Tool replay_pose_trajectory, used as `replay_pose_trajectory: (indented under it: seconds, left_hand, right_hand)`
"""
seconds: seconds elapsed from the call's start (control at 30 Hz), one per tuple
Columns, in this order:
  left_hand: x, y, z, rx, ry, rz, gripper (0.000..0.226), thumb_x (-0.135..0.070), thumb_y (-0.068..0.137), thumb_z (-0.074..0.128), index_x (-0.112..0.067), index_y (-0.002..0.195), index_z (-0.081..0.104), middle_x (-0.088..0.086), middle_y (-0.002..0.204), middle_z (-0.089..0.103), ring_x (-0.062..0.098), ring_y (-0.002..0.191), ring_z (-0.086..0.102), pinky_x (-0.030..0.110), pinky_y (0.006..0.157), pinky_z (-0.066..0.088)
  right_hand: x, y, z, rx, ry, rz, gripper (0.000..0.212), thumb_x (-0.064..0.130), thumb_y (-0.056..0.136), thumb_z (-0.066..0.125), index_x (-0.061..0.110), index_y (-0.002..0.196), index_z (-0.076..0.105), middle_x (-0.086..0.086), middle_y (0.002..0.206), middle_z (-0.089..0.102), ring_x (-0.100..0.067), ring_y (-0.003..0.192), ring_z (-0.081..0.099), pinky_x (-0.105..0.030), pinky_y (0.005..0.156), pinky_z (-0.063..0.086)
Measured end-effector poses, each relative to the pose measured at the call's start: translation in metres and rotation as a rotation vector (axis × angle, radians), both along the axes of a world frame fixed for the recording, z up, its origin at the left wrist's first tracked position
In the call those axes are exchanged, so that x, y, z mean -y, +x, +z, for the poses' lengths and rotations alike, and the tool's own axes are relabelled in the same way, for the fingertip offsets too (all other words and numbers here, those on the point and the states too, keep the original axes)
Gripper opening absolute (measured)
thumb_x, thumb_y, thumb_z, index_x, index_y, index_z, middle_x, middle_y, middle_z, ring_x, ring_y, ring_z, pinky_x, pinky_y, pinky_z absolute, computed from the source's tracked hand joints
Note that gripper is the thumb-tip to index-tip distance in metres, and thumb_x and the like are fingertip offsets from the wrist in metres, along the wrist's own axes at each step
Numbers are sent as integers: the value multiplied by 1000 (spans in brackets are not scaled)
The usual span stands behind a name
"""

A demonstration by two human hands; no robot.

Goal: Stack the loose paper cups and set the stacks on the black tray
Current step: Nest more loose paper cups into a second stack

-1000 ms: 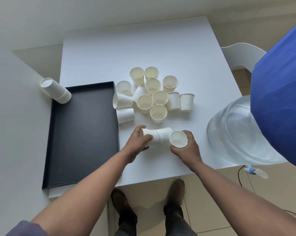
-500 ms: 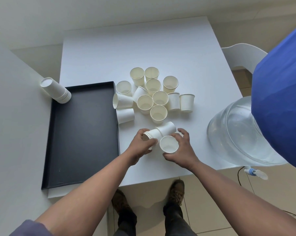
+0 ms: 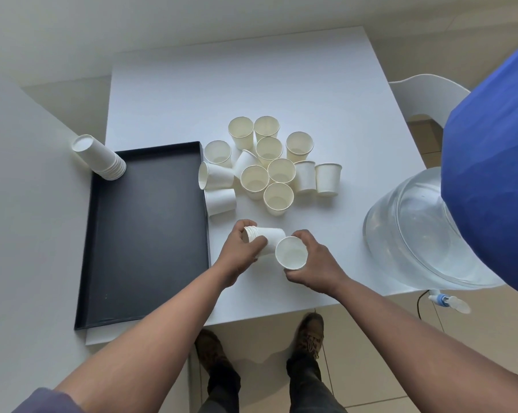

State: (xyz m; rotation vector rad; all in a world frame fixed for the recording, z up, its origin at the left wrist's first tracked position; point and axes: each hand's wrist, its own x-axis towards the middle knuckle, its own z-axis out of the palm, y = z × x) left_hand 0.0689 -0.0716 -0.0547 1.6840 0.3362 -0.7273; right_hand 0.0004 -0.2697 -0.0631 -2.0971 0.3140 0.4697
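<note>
My left hand [image 3: 242, 254] grips a short stack of white paper cups [image 3: 266, 237] held sideways just above the table, rims to the left. My right hand [image 3: 316, 265] holds a single paper cup [image 3: 291, 253] with its mouth facing up towards me, right beside the closed end of the stack. Several loose cups [image 3: 260, 171] stand or lie in a cluster behind my hands. The black tray [image 3: 146, 231] lies to the left. A finished upside-down stack [image 3: 99, 158] stands tilted at the tray's far left corner.
The white table [image 3: 237, 84] extends behind the cluster. A large clear water jug with a blue top [image 3: 424, 234] stands at the right edge. A white chair [image 3: 430, 90] is at the far right. My shoes [image 3: 310, 335] show below the table's near edge.
My right hand brought the single cup leftward and nearer to me, beside the stack's end. The stack in my left hand tilted up briefly, then swung back level.
</note>
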Motion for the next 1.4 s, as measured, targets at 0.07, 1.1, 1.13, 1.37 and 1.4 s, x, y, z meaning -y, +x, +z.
replay_pose_trajectory:
  seconds: [0.07,1.1,1.13,1.37,1.4]
  left_hand:
    - [-1,2,8,83,69,3,39,-39,73,63,-38,111,53,4,120,58,18,85,60,30,64,53]
    - [-22,1,22,301,255,-195,51,-41,71,62,-45,119,46,-13,125,39,14,118,45,29,89,45]
    - [-25,2,22,312,269,-182,51,-40,70,63,-45,118,46,-13,126,39,13,120,43,29,92,45]
    - [-39,12,21,321,265,-83,50,-36,72,67,-41,119,50,-10,129,42,16,122,47,26,86,47]
    - [-41,13,22,319,263,-74,50,-36,71,67,-41,119,50,-10,129,42,17,122,48,28,86,49]
  right_hand:
    - [0,1,0,25,-77,-26,66,34,61,75,50,112,37,15,95,61,-10,83,61,-32,67,54]
    - [-28,35,10,288,-133,64,76,54,82,52,37,153,30,10,147,31,-17,133,32,-31,102,33]
    - [-27,42,9,254,-183,48,75,53,84,52,38,153,29,9,146,27,-19,132,32,-32,100,35]
    - [-22,78,0,125,-345,-65,29,37,91,66,18,113,65,-6,135,45,-32,120,49,-39,88,48]
    - [-21,78,0,142,-325,-87,23,37,91,67,18,103,64,-4,123,50,-31,110,53,-38,81,48]
